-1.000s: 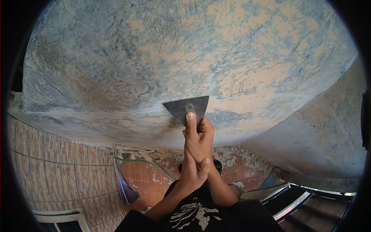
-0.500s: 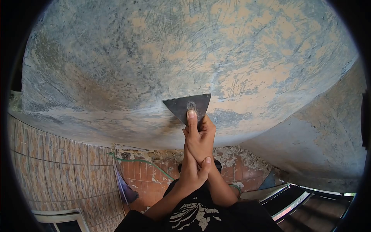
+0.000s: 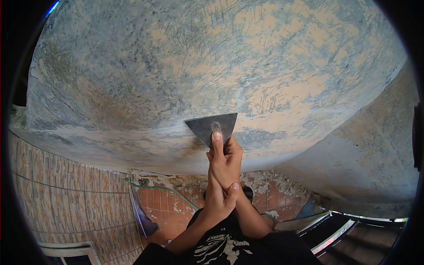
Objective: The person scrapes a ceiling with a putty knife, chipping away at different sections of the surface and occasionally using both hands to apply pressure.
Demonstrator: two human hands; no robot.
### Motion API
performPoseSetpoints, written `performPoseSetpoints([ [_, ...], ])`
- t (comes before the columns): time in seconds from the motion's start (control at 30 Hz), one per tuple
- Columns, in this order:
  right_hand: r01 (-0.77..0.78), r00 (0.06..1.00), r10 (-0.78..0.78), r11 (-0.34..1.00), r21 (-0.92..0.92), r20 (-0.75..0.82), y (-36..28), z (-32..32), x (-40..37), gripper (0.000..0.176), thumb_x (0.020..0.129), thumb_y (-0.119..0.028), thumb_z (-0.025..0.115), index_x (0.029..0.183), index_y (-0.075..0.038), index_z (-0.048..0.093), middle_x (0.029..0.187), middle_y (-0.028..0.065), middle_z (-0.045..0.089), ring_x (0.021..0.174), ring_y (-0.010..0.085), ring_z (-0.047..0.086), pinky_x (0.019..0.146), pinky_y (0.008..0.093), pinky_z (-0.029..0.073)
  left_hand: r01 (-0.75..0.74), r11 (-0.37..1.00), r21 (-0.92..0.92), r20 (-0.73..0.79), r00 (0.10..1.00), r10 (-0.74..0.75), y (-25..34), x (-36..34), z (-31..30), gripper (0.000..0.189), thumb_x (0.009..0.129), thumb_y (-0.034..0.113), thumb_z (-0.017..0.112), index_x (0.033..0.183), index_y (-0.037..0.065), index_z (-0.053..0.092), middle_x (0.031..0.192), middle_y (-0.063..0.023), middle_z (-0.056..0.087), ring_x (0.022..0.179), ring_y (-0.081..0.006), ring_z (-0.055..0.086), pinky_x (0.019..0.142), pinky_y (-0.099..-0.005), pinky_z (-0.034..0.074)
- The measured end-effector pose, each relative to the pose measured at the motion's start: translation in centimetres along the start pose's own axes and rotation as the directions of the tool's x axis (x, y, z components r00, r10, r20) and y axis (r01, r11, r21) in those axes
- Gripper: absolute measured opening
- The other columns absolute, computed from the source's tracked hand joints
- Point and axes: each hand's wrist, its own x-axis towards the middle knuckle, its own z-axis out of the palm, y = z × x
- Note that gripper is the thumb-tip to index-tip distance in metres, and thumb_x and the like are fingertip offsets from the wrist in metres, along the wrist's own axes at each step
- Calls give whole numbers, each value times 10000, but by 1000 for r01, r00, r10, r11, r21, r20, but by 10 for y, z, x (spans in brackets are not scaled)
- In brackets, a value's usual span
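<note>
A dark triangular scraper (image 3: pixel 213 125) has its wide edge against the patchy grey and tan wall (image 3: pixel 282 66). My right hand (image 3: pixel 226 164) grips it from below, thumb pressed on the blade's face; its handle is hidden in the hand. Wrapped round the right wrist is my left hand (image 3: pixel 217 198), its thumb lying across the wrist.
Orange floor tiles (image 3: pixel 165 212) with pale flakes lie below, and crumbled debris (image 3: pixel 265 181) lines the wall base. A green hose (image 3: pixel 168 189) crosses the floor. At left are patterned tiles (image 3: pixel 70 190); a purple object (image 3: pixel 145 223) is near them.
The scraper and both hands have shifted slightly down and left in view. My grip on the scraper and wrist is the same.
</note>
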Motion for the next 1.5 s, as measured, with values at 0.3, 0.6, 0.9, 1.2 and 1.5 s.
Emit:
performPoseSetpoints([
  [0.3, -4, 999, 2, 998, 67, 32, -2, 1, 2, 333, 945, -332, 523, 726, -84, 486, 600, -90, 419, 517, -11, 325, 448, 167, 301, 102, 994, 35, -9, 995, -102, 5, -1, 1, 737, 887, 299, 453, 1375, -121, 95, 1361, -327, 258, 1275, -397, 331, 1033, -425, 293],
  [0.6, -10, 999, 6, 992, 126, 34, 8, -2, 0, 303, 959, -278, 504, 810, -19, 556, 582, -67, 419, 499, 8, 336, 428, 201, 261, 8, 995, 96, -34, 999, -5, -13, -3, 4, 731, 891, 294, 436, 1371, -128, 84, 1349, -328, 286, 1261, -398, 354, 1024, -416, 309],
  [0.9, 11, 1000, -10, 999, 32, -16, 9, -1, 2, 317, 952, -292, 517, 785, -27, 562, 563, -57, 426, 489, 16, 347, 426, 208, 258, -13, 998, 57, -12, 1000, 14, -11, -2, 0, 759, 889, 335, 426, 1375, -127, 70, 1371, -322, 251, 1292, -388, 310, 1050, -413, 267],
  [1.2, 20, 999, -20, 1000, -4, -42, -4, 4, 0, 313, 951, -288, 521, 787, -24, 560, 561, -58, 419, 492, 15, 345, 425, 205, 256, -2, 1000, 19, -18, 1000, 2, -2, -1, 0, 762, 883, 315, 444, 1375, -126, 64, 1371, -325, 242, 1301, -378, 296, 1057, -411, 256],
  [1.5, 13, 999, -15, 999, -48, -43, 2, -3, -9, 309, 952, -276, 517, 762, -33, 523, 572, -64, 407, 493, 13, 327, 429, 206, 275, -60, 992, 115, -44, 997, 66, -11, -13, 4, 744, 887, 292, 456, 1368, -133, 79, 1309, -342, 323, 1224, -401, 396, 1007, -412, 330],
])
